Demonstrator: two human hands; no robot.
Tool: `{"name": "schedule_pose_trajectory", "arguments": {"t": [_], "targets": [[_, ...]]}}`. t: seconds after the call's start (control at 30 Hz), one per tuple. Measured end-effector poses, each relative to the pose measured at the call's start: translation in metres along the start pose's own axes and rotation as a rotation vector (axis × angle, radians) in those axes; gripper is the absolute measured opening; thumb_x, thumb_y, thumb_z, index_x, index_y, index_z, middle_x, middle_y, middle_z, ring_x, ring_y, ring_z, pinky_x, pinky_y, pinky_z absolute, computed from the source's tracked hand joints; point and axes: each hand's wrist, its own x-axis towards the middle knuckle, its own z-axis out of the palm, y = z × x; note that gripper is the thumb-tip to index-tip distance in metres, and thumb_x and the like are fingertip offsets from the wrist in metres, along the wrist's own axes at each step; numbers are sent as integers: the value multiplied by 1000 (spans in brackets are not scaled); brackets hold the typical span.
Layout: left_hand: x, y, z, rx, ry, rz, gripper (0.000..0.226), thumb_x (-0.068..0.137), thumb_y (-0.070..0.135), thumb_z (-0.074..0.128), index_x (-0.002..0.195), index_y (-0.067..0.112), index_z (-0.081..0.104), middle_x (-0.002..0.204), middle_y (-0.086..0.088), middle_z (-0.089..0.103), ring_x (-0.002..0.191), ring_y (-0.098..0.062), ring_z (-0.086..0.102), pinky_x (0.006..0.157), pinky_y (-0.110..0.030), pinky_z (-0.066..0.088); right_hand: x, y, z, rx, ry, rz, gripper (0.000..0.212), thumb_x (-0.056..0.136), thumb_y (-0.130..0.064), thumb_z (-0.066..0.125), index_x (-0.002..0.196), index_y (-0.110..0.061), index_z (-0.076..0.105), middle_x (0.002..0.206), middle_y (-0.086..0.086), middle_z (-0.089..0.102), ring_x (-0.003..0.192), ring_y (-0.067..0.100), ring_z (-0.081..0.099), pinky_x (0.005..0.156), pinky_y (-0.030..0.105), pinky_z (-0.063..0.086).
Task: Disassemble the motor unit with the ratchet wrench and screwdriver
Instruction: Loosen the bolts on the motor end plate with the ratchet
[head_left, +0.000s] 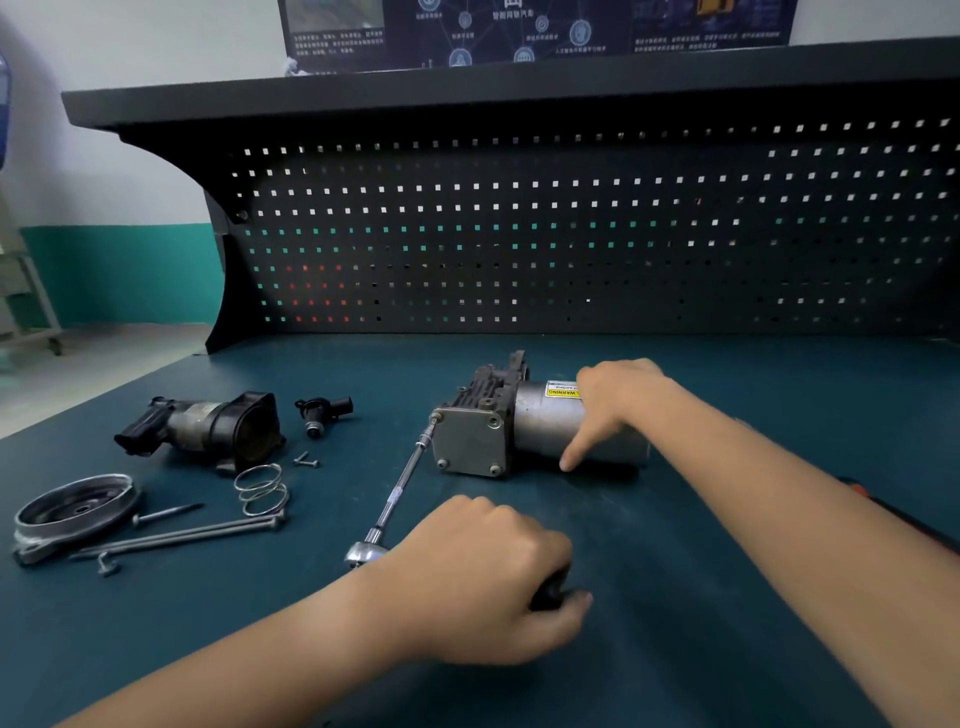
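- Motor unit (519, 431): lies on its side mid-tabletop (649, 649), square end plate facing left, yellow warning label on the grey cylinder.
- Ratchet wrench (400, 493): long extension seated on the end plate's upper left corner bolt, running down and left from the motor unit to the ratchet head.
- Left hand (488, 577): in front of the motor unit, fingers wrapped round the wrench's black handle.
- Right hand (608, 410): laid over the motor unit's cylinder, forefinger straight down its near side.
- Removed housing (208, 426), black connector attached: left of the motor unit.
- Small black fitting (322, 410): between housing and motor unit.
- Coil spring (260, 488), long bolts (182, 538), round metal cover (72, 512): front-left of the motor unit.
- Pegboard (571, 234): behind the motor unit.
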Motion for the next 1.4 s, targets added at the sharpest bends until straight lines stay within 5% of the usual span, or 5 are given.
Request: {"name": "schedule_pose_trajectory", "arguments": {"t": [0.2, 0.43, 0.73, 0.9, 1.4], "targets": [[7, 6, 4, -118, -36, -70, 51, 94, 49, 36, 55, 16, 31, 48, -1, 30, 59, -24, 28, 59, -29, 22, 6, -8, 12, 66, 168, -77, 107, 48, -82, 63, 127, -14, 38, 129, 1, 51, 118, 23, 50, 86, 38, 38], [5, 5, -4, -219, 215, -78, 48, 82, 52, 26, 52, 14, 23, 46, -7, 26, 57, -28, 27, 49, -33, 29, 16, -20, 30, 128, 442, -149, 88, 51, -76, 64, 117, -21, 45, 105, 2, 58, 100, 24, 56, 69, 32, 34], [-1, 6, -4, -185, 402, -69, 38, 83, 33, 44, 50, 22, 29, 45, 5, 23, 38, -20, 28, 37, -18, 26, 19, -18, 34, 126, 513, -134, 80, 50, -78, 59, 108, -22, 50, 91, -1, 57, 89, 23, 58, 64, 30, 32], [-13, -31, -41, -1198, 1027, -407, 39, 72, 28, 55, 38, 24, 36, 35, 12, 27, 29, -3, 23, 36, -8, 21, 16, -16, 39, 151, 547, -139, 75, 50, -77, 59, 102, -23, 50, 82, -5, 50, 86, 21, 57, 63, 29, 31], [-45, -55, -31, -1608, 1275, -524, 60, 96, 24, 28, 37, 22, 35, 31, 9, 24, 26, -6, 19, 36, -22, 14, 13, -18, 33, 137, 483, -124, 91, 52, -83, 56, 120, -24, 46, 104, -2, 59, 99, 20, 57, 69, 29, 35]]}}
